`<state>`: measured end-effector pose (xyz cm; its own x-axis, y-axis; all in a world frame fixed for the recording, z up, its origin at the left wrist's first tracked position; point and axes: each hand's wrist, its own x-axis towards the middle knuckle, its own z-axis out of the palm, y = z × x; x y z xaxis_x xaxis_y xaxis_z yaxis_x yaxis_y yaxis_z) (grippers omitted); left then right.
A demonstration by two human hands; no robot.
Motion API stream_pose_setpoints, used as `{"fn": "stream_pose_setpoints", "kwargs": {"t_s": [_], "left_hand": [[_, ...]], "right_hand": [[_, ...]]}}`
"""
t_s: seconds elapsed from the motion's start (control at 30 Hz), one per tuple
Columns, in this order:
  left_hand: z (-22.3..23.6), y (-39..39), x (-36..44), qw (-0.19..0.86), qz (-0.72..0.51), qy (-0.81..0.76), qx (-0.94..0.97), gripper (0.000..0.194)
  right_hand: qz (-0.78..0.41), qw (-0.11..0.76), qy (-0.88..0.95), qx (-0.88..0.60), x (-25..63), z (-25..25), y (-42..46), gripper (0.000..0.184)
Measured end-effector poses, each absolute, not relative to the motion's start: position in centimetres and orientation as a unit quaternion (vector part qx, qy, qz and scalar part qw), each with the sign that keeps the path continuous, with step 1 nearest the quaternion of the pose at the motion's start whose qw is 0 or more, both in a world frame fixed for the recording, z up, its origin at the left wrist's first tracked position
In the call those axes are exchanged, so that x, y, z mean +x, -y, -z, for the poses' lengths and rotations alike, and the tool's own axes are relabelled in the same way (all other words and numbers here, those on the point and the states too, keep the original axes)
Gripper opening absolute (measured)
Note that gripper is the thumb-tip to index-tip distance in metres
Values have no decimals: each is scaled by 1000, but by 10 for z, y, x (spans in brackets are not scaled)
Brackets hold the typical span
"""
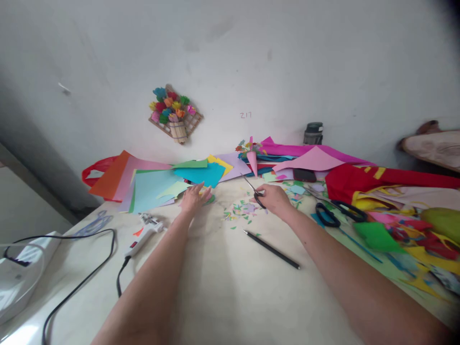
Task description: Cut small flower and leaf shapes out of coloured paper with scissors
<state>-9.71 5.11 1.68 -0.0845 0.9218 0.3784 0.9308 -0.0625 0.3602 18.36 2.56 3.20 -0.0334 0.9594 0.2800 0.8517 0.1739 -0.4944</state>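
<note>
My left hand (194,197) reaches to the near edge of the paper pile, its fingers stretched out beside a pale green sheet (175,189). Under and beside its fingertips lie small bits of paper, partly hidden. In my right hand (275,199) is a small pair of scissors (248,181) with dark handles, blades pointing away and to the left. Between the hands, tiny paper clippings (240,211) are scattered on the table (223,282). Closer to me lies a black pen (272,249).
On the left are a glue gun (138,241), its black cable and a white power strip (28,273). Larger black-handled scissors (327,215) and coloured scraps (381,237) lie right. Behind stand a paper bouquet (252,160) and a dark jar (313,133) by the wall.
</note>
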Motion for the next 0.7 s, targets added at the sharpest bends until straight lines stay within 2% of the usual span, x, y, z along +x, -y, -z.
{"fn": "stream_pose_setpoints", "kwargs": {"t_s": [0.13, 0.23, 0.4, 0.57, 0.7], "left_hand": [[-21, -45, -86, -39, 242, 672, -699, 43], [-14, -36, -66, 1, 154, 611, -777, 36], [5, -24, -25, 5, 76, 578, -812, 57], [7, -35, 3, -65, 96, 549, -828, 55], [1, -62, 9, -139, 167, 558, -801, 58]], "right_hand": [[-78, 281, 721, -629, 189, -34, -31, 31], [-78, 271, 722, -631, 193, -39, -35, 29], [-90, 233, 716, -652, 196, -52, -40, 26], [-80, 230, 707, -664, 193, -56, -45, 30], [-64, 231, 703, -669, 200, -58, -53, 36]]}}
